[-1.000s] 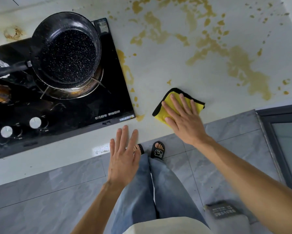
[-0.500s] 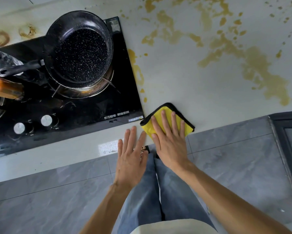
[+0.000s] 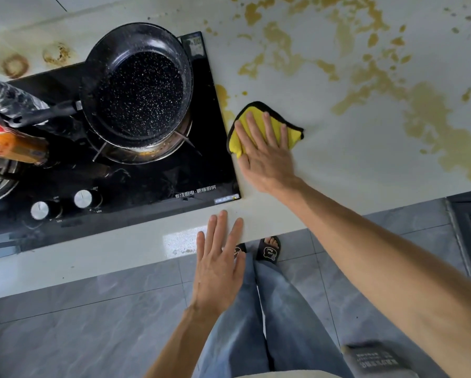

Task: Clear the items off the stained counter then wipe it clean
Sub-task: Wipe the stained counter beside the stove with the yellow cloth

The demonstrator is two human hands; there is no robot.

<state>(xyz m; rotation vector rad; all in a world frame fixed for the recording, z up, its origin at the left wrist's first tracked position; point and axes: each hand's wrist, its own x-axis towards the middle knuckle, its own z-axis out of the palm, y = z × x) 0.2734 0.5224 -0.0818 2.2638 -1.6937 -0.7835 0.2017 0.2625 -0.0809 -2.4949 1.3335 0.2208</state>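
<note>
At the counter's left end a black glass hob (image 3: 158, 184) is set into the pale counter (image 3: 338, 170), with two silver knobs (image 3: 62, 204) near its front edge and a speckled black pan (image 3: 136, 85) on the burner. An orange-labelled bottle (image 3: 8, 145) lies at the far left edge of the hob. The left hand (image 3: 219, 263) hangs flat, fingers straight, over the counter's front edge, holding nothing. Just right of the hob's right edge, the right hand (image 3: 267, 156) presses flat, fingers spread, on a yellow cloth (image 3: 249, 120) with black trim. Brown-yellow stains (image 3: 425, 115) spread across the counter toward its back and right end. Below, grey floor tiles (image 3: 92, 323).
</note>
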